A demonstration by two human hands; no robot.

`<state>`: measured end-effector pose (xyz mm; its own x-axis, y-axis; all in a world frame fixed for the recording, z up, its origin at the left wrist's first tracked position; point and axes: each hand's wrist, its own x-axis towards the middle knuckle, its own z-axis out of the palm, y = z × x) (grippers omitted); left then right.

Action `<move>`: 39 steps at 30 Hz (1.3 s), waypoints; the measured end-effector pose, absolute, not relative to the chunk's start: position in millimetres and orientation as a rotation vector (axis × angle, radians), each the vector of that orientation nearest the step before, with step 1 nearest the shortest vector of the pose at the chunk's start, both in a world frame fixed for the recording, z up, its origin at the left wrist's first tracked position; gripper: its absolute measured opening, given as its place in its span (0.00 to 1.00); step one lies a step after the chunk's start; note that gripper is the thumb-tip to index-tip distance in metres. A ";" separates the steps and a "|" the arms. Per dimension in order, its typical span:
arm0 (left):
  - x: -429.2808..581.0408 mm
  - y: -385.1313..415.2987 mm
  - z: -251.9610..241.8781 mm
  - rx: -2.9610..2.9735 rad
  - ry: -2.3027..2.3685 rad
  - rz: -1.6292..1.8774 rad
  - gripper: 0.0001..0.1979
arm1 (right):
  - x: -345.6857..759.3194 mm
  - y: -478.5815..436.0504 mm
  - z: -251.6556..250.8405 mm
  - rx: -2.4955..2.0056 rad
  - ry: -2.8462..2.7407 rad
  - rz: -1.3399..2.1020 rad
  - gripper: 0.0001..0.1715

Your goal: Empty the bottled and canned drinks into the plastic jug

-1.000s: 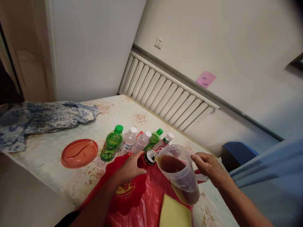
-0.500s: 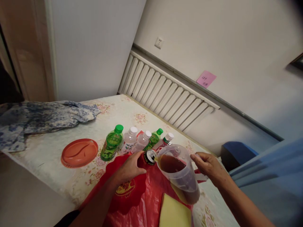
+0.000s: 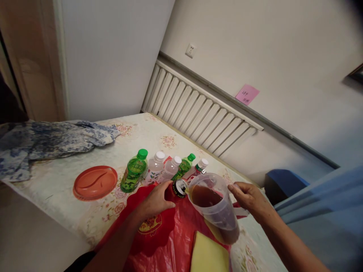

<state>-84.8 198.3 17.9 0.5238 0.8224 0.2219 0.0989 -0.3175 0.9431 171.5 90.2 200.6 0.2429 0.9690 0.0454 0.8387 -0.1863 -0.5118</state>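
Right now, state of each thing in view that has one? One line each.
left hand: closed around can
can: open, top next to jug
right hand: gripping jug
jug: tilted, part-filled with dark liquid
five bottles: upright, capped
orange dish: lying flat
yellow square: lying flat
floral cloth: crumpled
red plastic sheet: wrinkled
wall socket: nothing plugged in

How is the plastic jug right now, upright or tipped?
Tipped. The jug leans mouth-first toward the can, and its brown liquid lies up against the lip on the can's side.
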 end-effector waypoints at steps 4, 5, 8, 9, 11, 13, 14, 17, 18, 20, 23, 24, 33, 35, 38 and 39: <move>-84.2 198.8 16.8 1.758 0.784 0.884 0.37 | 170.9 90.0 200.4 -2.089 -1.665 0.395 0.29; -84.1 198.9 16.9 1.760 0.784 0.879 0.37 | 171.0 89.7 200.1 -2.085 -1.664 0.396 0.29; -84.4 198.9 17.7 1.768 0.786 0.881 0.36 | 171.0 88.9 199.9 -2.086 -1.653 0.410 0.28; -84.7 198.8 18.2 1.769 0.780 0.884 0.36 | 170.7 88.6 200.2 -2.088 -1.650 0.414 0.28; -85.2 198.5 19.1 1.766 0.768 0.890 0.36 | 169.6 88.1 201.2 -2.094 -1.650 0.414 0.28; -85.6 198.2 20.2 1.760 0.762 0.892 0.36 | 168.2 88.0 202.5 -2.100 -1.661 0.401 0.28; -85.7 198.1 20.7 1.759 0.769 0.887 0.36 | 167.6 88.0 203.0 -2.104 -1.667 0.395 0.28; -85.7 197.6 22.2 1.761 0.785 0.872 0.35 | 166.6 88.9 203.5 -2.098 -1.663 0.398 0.28; -85.7 197.3 22.6 1.762 0.783 0.871 0.35 | 166.4 89.3 203.4 -2.092 -1.658 0.404 0.28; -85.9 196.9 23.4 1.757 0.776 0.875 0.35 | 166.3 89.8 203.1 -2.079 -1.653 0.403 0.28; -86.5 196.4 24.4 1.759 0.783 0.862 0.35 | 166.0 89.9 203.2 -2.078 -1.658 0.393 0.29; -86.7 196.3 24.7 1.762 0.790 0.854 0.35 | 165.9 89.8 203.3 -2.078 -1.657 0.395 0.29; -87.3 196.3 23.2 1.754 0.784 0.863 0.35 | 167.6 89.7 202.0 -2.081 -1.664 0.393 0.29; -87.2 196.7 22.3 1.760 0.778 0.860 0.35 | 167.4 89.8 202.2 -2.084 -1.668 0.393 0.30; -87.2 197.1 21.3 1.765 0.779 0.866 0.36 | 166.5 89.8 202.7 -2.090 -1.663 0.396 0.30; -87.3 197.1 21.2 1.765 0.784 0.867 0.35 | 166.2 89.9 202.8 -2.089 -1.661 0.396 0.29</move>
